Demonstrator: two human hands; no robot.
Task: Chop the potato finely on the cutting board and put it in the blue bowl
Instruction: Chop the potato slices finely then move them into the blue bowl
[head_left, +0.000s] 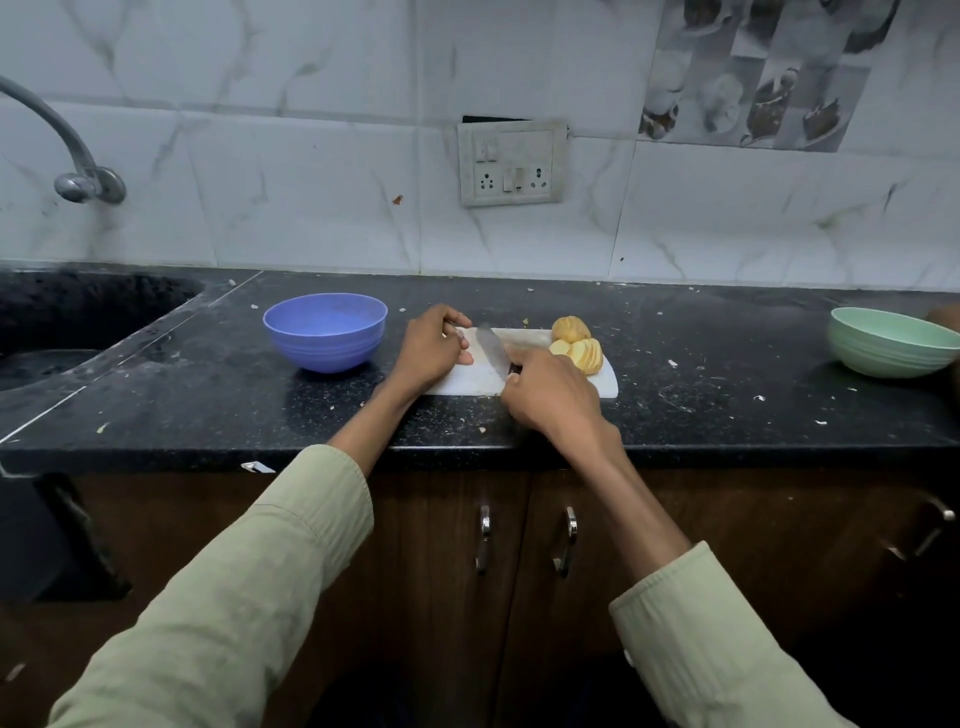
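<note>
Slicing looks done and dicing is due: the right hand (553, 397) grips the knife (493, 351), the left hand (434, 348) curls its fingers over the cutting board (478, 382) edge, and the potato (577, 349), fanned in slices, needs cross-cutting before reaching the blue bowl (325, 331).

The right hand (553, 397) covers the handle of the knife (492, 352), so only the blade shows beyond its knuckles. The left hand (434, 349) hides the near-left corner of the cutting board (605, 387), where its fingers curl over the edge. Far to the right of the right hand, the green bowl (891, 340) is cut off by the picture's edge, beside a dark shape too cropped to tell. Left of the left hand, the sink (78, 317) and tap (62, 140) run out of view.
</note>
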